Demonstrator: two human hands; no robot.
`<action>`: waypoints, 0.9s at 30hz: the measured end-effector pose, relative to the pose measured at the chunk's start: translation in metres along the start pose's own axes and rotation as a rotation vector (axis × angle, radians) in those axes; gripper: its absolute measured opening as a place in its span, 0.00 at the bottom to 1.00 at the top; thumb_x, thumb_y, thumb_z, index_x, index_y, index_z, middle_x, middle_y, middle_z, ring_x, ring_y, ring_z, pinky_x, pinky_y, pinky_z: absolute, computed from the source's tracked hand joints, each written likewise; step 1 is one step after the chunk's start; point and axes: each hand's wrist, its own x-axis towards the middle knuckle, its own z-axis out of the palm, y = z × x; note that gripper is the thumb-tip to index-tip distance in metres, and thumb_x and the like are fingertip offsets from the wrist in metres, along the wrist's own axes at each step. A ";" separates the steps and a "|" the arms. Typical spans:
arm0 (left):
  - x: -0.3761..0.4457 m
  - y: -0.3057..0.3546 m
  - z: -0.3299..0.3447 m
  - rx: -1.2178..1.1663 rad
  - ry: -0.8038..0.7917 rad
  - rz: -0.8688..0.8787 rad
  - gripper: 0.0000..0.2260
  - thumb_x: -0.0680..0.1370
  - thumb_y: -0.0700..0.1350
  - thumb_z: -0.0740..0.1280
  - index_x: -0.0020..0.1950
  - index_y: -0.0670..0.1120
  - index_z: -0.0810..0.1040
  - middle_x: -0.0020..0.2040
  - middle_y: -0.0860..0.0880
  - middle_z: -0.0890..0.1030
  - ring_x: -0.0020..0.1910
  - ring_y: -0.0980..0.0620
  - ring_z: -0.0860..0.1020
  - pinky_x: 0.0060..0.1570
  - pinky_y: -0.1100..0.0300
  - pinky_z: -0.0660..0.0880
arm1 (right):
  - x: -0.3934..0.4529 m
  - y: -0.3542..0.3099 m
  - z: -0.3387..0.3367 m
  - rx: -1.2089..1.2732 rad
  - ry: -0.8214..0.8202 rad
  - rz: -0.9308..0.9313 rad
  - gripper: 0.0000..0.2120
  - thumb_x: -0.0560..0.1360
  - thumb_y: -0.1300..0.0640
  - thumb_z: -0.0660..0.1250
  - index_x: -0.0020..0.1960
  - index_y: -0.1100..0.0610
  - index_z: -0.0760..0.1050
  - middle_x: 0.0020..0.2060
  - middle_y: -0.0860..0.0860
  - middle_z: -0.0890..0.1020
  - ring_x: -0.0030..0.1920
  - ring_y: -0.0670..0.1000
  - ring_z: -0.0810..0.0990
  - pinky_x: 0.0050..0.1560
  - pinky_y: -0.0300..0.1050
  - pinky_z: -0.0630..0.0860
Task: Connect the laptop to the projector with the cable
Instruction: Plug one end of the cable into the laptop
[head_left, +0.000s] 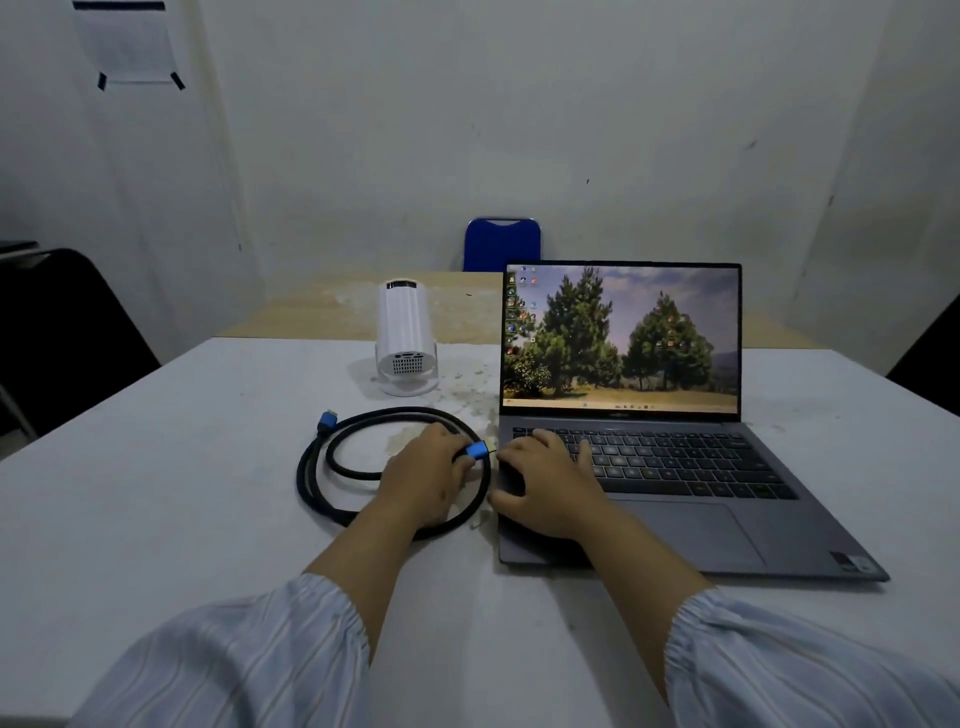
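Black braided cable (332, 457) with blue metal plugs: coiled in a loose loop on the white tabletop (156, 493), left of the open grey laptop (675, 519) and in front of the white cylindrical projector (405, 338).

Left hand (426, 478): resting inside the coil, fingers closed around one blue plug (479, 450). Plug tip aimed at the laptop's left edge, just beside it; seated or not cannot be told.

Right hand (545, 483): laid flat and open on the laptop's left front corner, fingertips on the keyboard, gripping nothing.

Second blue plug (327, 420): free at the far left of the coil, well apart from both hands, not connected to the projector.

Laptop screen lit, showing a desktop picture of trees. Blue chair (501, 244) behind the tabletop, against the wall. Striped sleeves (234, 660) on both forearms.
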 end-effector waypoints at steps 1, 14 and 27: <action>0.003 0.000 0.000 0.016 -0.012 0.000 0.15 0.79 0.48 0.57 0.63 0.47 0.74 0.57 0.44 0.74 0.54 0.44 0.74 0.53 0.49 0.74 | 0.001 0.001 0.000 -0.002 -0.007 -0.002 0.28 0.72 0.42 0.60 0.69 0.52 0.65 0.71 0.48 0.66 0.75 0.53 0.50 0.68 0.73 0.39; 0.035 -0.011 0.004 0.087 -0.189 0.051 0.18 0.79 0.50 0.55 0.69 0.51 0.69 0.62 0.45 0.72 0.60 0.44 0.72 0.56 0.51 0.70 | 0.030 0.021 -0.012 0.001 -0.131 0.043 0.43 0.61 0.28 0.64 0.69 0.50 0.62 0.74 0.45 0.60 0.75 0.54 0.46 0.65 0.75 0.33; 0.049 -0.020 0.006 0.156 -0.142 0.177 0.18 0.79 0.50 0.57 0.69 0.54 0.69 0.61 0.48 0.71 0.59 0.47 0.71 0.53 0.52 0.68 | 0.042 0.028 -0.017 -0.002 -0.216 0.043 0.54 0.53 0.24 0.65 0.73 0.49 0.56 0.76 0.44 0.55 0.76 0.53 0.40 0.64 0.76 0.31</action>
